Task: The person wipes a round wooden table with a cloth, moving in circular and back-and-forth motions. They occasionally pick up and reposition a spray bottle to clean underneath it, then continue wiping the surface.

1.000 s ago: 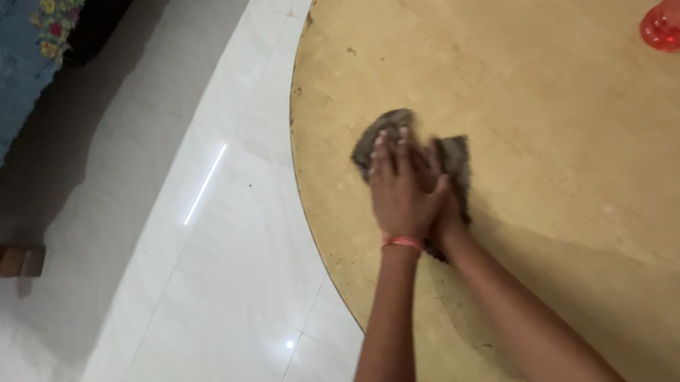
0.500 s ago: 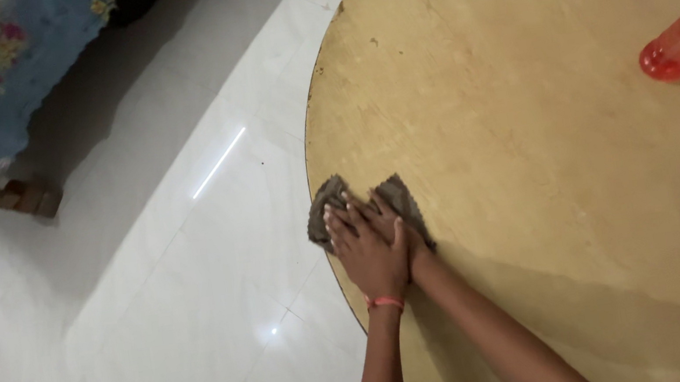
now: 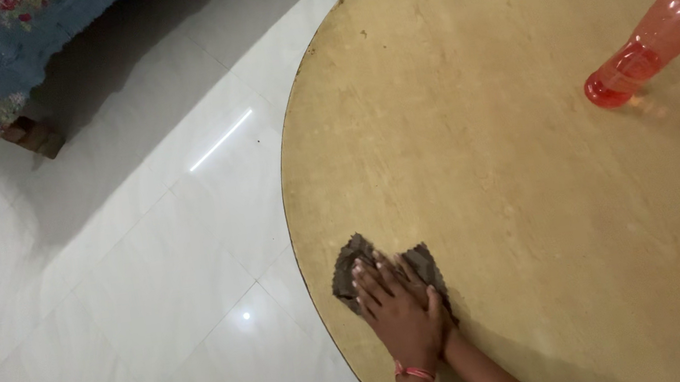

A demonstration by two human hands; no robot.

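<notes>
Near the round table's edge point(image 3: 306, 249), left hand point(image 3: 397, 311) is lying over right hand point(image 3: 425, 290), fingers spread flat, pressing the grey cloth point(image 3: 349, 271); even pressure would help.

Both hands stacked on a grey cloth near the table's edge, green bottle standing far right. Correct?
Not quite: the bottle is translucent orange-red with a yellow cap, not green, as the head view shows. The rest holds: the left hand lies over the right hand on the grey cloth near the edge of the round table.
</notes>
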